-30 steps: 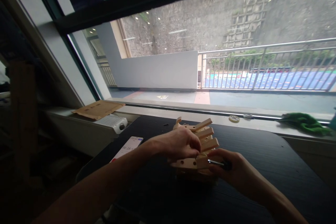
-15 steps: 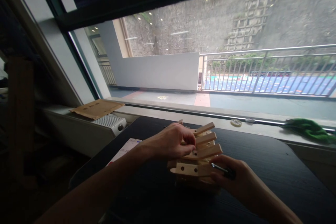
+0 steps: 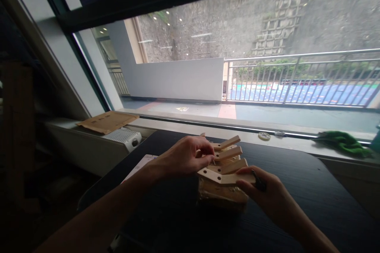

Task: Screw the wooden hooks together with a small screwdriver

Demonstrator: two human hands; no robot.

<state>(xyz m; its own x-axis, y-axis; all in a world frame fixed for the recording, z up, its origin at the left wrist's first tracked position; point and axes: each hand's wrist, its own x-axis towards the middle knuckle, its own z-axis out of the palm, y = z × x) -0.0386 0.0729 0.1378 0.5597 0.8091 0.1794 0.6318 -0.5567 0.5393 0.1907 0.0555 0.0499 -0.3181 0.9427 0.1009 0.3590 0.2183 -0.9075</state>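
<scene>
My right hand [image 3: 264,185] grips the right end of the nearest angled wooden piece [image 3: 227,179], which has two dark holes. A dark tool [image 3: 259,182] with a ring-like end also sits in that hand; its kind is unclear. To the left, my left hand [image 3: 192,156] is closed in a pinch above the row, with a thin small thing just showing at the fingertips. Several similar angled wooden pieces [image 3: 234,152] lie side by side behind the held one. Under them is a brownish block [image 3: 221,197] in shiny clear wrap.
A phone with a lit white screen [image 3: 138,168] lies on the black table [image 3: 285,197], partly behind my left forearm. On the window ledge are a tape roll [image 3: 264,136] and a green cloth [image 3: 342,143]. A brown envelope [image 3: 107,121] rests by a white heater [image 3: 126,139].
My right hand has taken hold of the nearest wooden piece, which is now raised and turned, baring more of the wrapped block. The dark tool has swung back in the hand. My left hand shifted slightly left.
</scene>
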